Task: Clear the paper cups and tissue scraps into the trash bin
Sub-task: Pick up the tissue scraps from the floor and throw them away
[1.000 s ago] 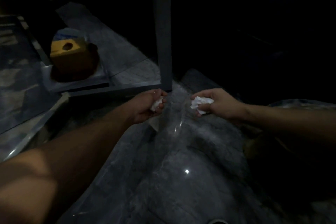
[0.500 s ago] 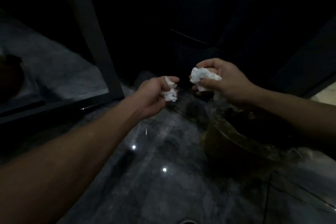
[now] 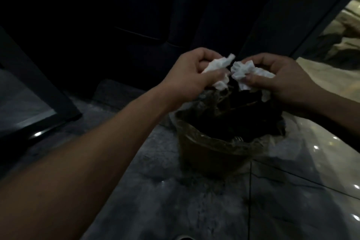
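The scene is dim. My left hand grips a crumpled white tissue scrap, which pokes out between thumb and fingers. A second white tissue scrap is clutched in my right hand. Both hands hover side by side, almost touching, over the far rim of a round trash bin lined with a thin plastic bag. The bin's inside is dark and its contents are hard to make out. No paper cups are in view.
The bin stands on a glossy grey marble floor. A dark furniture leg slants down at the left. Dark cabinet fronts fill the background. A brighter floor patch shows at the right edge.
Both hands, each still holding its tissue, have moved right and forward from beside the furniture leg to above the bin. The view has swung toward the bin.
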The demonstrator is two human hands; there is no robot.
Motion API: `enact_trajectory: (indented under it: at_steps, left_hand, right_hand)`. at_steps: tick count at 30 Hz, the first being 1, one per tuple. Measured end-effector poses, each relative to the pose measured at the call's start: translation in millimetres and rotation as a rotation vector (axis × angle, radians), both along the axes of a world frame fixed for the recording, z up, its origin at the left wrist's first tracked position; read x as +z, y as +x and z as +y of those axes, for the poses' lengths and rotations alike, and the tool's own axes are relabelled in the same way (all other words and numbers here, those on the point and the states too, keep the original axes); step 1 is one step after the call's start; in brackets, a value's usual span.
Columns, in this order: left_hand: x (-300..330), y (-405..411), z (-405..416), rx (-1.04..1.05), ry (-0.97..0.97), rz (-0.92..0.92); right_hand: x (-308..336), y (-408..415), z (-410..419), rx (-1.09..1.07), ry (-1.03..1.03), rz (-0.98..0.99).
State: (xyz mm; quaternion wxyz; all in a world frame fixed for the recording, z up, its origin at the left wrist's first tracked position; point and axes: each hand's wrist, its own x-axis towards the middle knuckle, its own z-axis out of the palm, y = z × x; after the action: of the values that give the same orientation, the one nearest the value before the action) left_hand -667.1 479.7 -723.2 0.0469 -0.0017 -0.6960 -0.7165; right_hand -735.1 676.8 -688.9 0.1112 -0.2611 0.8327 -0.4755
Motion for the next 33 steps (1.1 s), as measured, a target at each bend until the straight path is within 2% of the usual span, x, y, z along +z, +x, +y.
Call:
enact_trajectory:
  at_steps: [4, 7, 14, 17, 20, 23, 33]
  left_hand:
    - [-9, 0, 11, -0.038, -0.441, 0.112]
    - [-12, 6, 12, -0.039, -0.593, 0.155]
    - [-10, 11, 19, -0.121, -1.071, 0.197]
    - [-12, 15, 21, -0.122, -1.207, 0.256]
    - [-15, 18, 20, -0.140, -1.262, 0.274]
    - [-18, 16, 18, -0.133, -1.223, 0.251]
    - [-23, 18, 0, -0.150, -1.117, 0.210]
  right_hand:
    - [4, 1, 26, -0.059, 0.095, 0.126]
    - [8, 2, 34, -0.023, 0.253, 0.223]
    - [-3, 10, 32, 0.216, 0.600, 0.305]
    - [-10, 11, 30, 0.268, 0.721, 0.328]
    - [-13, 11, 28, 0.326, 0.806, 0.335]
    - [-15, 9, 27, 0.354, 0.835, 0.328]
    - [-7, 3, 11, 0.304, 0.761, 0.368]
